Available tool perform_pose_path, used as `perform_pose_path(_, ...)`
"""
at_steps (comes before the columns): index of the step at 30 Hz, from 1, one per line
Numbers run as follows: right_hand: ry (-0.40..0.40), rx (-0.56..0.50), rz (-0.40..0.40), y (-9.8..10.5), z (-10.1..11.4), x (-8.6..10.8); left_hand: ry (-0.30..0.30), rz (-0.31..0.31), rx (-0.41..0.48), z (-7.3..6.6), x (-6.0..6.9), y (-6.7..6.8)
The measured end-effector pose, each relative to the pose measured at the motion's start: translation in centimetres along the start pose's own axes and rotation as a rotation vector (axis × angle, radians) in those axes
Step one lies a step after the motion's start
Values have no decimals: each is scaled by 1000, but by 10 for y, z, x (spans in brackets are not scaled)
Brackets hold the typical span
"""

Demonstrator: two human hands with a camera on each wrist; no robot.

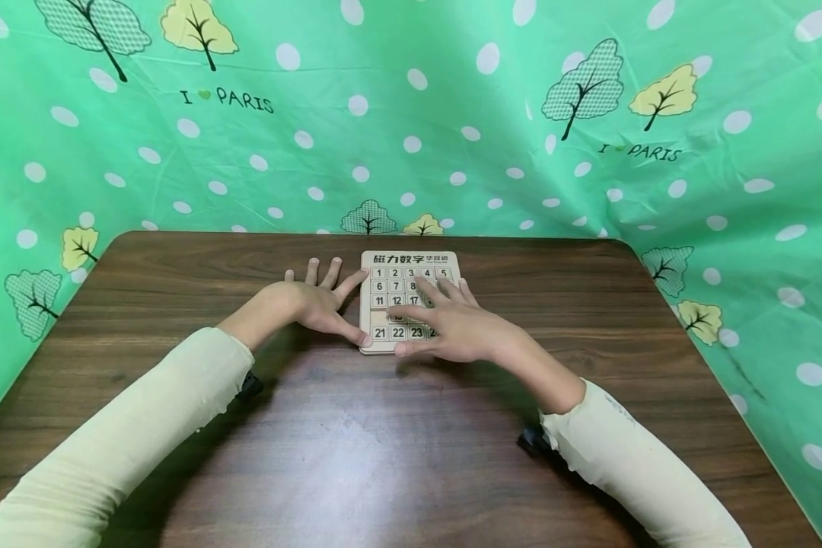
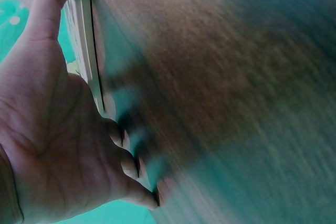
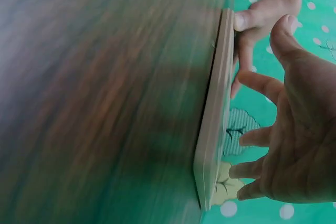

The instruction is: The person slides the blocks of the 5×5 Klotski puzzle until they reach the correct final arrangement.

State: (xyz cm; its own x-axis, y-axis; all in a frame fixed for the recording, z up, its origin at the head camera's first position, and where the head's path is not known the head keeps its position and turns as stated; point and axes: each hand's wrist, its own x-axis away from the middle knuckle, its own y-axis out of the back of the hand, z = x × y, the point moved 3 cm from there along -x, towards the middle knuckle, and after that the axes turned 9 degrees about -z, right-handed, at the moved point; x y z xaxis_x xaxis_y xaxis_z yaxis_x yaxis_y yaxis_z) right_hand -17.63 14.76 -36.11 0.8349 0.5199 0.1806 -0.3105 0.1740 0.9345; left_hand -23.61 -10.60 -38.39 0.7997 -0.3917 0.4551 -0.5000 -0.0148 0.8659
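A pale number sliding puzzle [image 1: 411,259] lies flat near the table's far edge, with printed characters across its top. My left hand [image 1: 311,304] is at its left side, thumb and index finger touching the frame's left edge while the other fingers spread on the table. Over the puzzle's right half is my right hand [image 1: 469,331], its fingers extended. Its index fingertip is over the fourth row, beside a gap at that row's left end. Several number tiles are hidden under this hand. In the right wrist view, the puzzle's edge [image 3: 215,108] appears side-on.
The dark wood table [image 1: 356,449] has rounded far corners. Behind it hangs a green curtain [image 1: 411,114] with white dots and printed trees. Pale sleeves [image 1: 171,388] cover both forearms, and a black strap part shows under each wrist.
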Motion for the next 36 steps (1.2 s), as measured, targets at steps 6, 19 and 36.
perform_pose_path(6,-12,27,17,-2,6,-17,3,-6,-1,3,-4,-3)
perform_pose_path(19,-7,67,67,-7,12,-5,30,-4,-52,16,-26,-17)
perform_pose_path(36,-25,14,-21,5,-17,-3,7,2,0,0,-1,0)
